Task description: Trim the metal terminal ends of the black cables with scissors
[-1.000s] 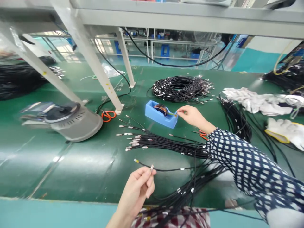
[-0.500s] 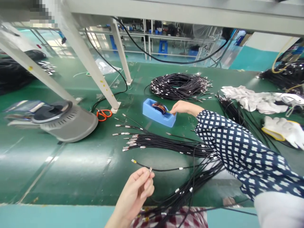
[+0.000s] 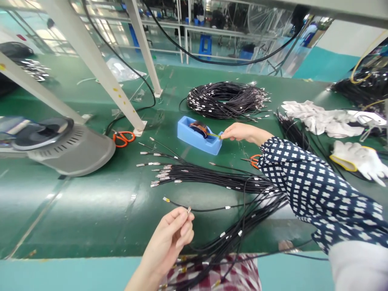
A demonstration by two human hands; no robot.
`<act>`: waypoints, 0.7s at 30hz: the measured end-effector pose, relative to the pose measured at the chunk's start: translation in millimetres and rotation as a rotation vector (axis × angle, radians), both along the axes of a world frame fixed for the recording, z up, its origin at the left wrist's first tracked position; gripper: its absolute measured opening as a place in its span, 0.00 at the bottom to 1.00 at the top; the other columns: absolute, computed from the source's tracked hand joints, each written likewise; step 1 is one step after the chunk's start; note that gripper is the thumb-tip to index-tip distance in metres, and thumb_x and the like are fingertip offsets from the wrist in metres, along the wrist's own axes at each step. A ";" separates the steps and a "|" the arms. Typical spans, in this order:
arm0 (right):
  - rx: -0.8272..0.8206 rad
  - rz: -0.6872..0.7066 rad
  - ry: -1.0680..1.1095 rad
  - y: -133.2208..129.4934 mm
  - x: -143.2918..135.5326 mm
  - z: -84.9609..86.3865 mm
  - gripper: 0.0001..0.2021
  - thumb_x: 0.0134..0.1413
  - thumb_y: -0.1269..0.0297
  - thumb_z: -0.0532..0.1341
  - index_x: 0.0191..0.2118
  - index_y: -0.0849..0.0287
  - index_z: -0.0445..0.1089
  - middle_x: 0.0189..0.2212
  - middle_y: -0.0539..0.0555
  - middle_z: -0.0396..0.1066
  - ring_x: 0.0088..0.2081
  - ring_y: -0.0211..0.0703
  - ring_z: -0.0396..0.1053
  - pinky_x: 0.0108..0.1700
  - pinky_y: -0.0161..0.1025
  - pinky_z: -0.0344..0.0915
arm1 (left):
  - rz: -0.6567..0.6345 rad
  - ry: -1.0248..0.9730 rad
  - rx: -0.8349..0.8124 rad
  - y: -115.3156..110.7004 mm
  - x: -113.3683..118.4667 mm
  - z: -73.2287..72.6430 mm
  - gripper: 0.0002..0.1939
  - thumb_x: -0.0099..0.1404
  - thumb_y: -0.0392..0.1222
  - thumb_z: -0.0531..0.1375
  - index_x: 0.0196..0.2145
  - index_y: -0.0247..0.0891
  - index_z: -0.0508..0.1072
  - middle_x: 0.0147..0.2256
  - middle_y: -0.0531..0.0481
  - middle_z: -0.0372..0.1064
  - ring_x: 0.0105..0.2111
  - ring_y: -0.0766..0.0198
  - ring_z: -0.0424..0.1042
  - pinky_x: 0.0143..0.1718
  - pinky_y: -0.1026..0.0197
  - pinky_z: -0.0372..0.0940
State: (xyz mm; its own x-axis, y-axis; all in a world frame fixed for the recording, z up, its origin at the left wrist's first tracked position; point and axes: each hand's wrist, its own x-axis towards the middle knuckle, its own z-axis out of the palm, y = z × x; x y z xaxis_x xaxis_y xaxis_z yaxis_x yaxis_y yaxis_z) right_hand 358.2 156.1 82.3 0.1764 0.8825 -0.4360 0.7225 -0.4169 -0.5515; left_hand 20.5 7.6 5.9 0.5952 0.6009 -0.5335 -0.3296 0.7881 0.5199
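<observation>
My left hand (image 3: pixel 174 232) pinches a small metallic cable end (image 3: pixel 189 209) near the front edge of the green table. Just beyond it lies a black cable with a yellow-wrapped tip (image 3: pixel 166 199). My right hand (image 3: pixel 239 132) is closed on the end of a strip of yellowish tape (image 3: pixel 214 135), which runs from the roll on the blue tape dispenser (image 3: pixel 197 140). A bundle of black cables (image 3: pixel 209 178) with metal ends lies between my hands. Further cables (image 3: pixel 230 238) hang over the front edge.
A coil of black cables (image 3: pixel 226 99) lies behind the dispenser. Orange-handled scissors (image 3: pixel 123 138) rest by a white post (image 3: pixel 103 64), left of which stands a grey device (image 3: pixel 72 149). Orange-handled snips (image 3: pixel 254 161) sit near my right sleeve. White gloves (image 3: pixel 359 157) lie at right.
The view has shifted, moving most things slightly left and up in the picture. My right hand has drawn the tape a little out to the right, and the snips now show beside my sleeve.
</observation>
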 end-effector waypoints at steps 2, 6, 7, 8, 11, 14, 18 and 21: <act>0.000 -0.014 0.016 -0.2 0.2 -0.6 0.09 0.48 0.57 0.68 0.27 0.58 0.77 0.22 0.48 0.64 0.22 0.32 0.53 0.24 0.35 0.49 | -0.001 0.005 -0.004 0.7 1.0 0.9 0.16 0.58 0.47 0.71 0.29 0.31 0.74 0.17 0.59 0.58 0.14 0.80 0.49 0.21 0.68 0.43; -0.005 -0.044 0.043 0.9 2.1 -4.7 0.08 0.47 0.58 0.68 0.27 0.58 0.76 0.22 0.49 0.64 0.21 0.31 0.52 0.22 0.35 0.46 | -0.003 0.003 -0.008 1.5 2.1 2.7 0.16 0.58 0.48 0.71 0.29 0.31 0.74 0.17 0.58 0.59 0.14 0.80 0.50 0.21 0.68 0.43; -0.007 -0.049 0.050 1.4 2.9 -6.3 0.08 0.47 0.58 0.68 0.27 0.58 0.76 0.22 0.49 0.64 0.21 0.31 0.52 0.22 0.35 0.46 | -0.003 0.003 -0.010 1.3 2.0 3.0 0.16 0.58 0.48 0.71 0.29 0.31 0.74 0.17 0.58 0.59 0.14 0.80 0.50 0.21 0.68 0.43; -0.007 -0.054 0.058 2.0 3.7 -7.9 0.08 0.46 0.58 0.69 0.27 0.58 0.76 0.22 0.49 0.65 0.21 0.32 0.53 0.22 0.35 0.46 | -0.005 0.003 -0.011 1.1 1.7 3.3 0.16 0.58 0.48 0.71 0.29 0.31 0.74 0.17 0.58 0.58 0.14 0.80 0.50 0.21 0.68 0.43; -0.003 -0.068 0.073 3.2 4.7 -11.5 0.09 0.45 0.58 0.69 0.26 0.58 0.75 0.23 0.51 0.66 0.22 0.33 0.56 0.21 0.35 0.48 | -0.013 0.001 -0.011 0.4 0.9 3.7 0.16 0.58 0.48 0.71 0.29 0.31 0.74 0.17 0.59 0.58 0.14 0.80 0.50 0.21 0.68 0.44; 0.000 -0.079 0.075 2.3 2.9 -11.5 0.09 0.44 0.60 0.69 0.24 0.59 0.74 0.23 0.51 0.66 0.23 0.34 0.58 0.21 0.35 0.48 | -0.014 0.002 -0.006 0.5 1.1 3.5 0.16 0.58 0.48 0.71 0.29 0.31 0.74 0.17 0.59 0.58 0.14 0.80 0.50 0.21 0.68 0.44; -0.006 -0.082 0.065 -0.6 -0.4 -9.5 0.08 0.45 0.60 0.68 0.25 0.59 0.75 0.23 0.51 0.66 0.22 0.33 0.57 0.21 0.35 0.47 | -0.014 0.007 -0.002 0.6 1.1 2.9 0.16 0.58 0.48 0.70 0.29 0.31 0.74 0.17 0.59 0.58 0.14 0.80 0.50 0.21 0.67 0.44; -0.014 -0.074 0.047 -1.1 -0.8 -10.0 0.07 0.46 0.60 0.67 0.26 0.59 0.76 0.22 0.51 0.66 0.21 0.32 0.55 0.21 0.35 0.47 | -0.011 0.005 0.004 -0.7 -0.3 2.9 0.15 0.59 0.47 0.70 0.29 0.31 0.74 0.17 0.59 0.58 0.14 0.80 0.50 0.21 0.67 0.44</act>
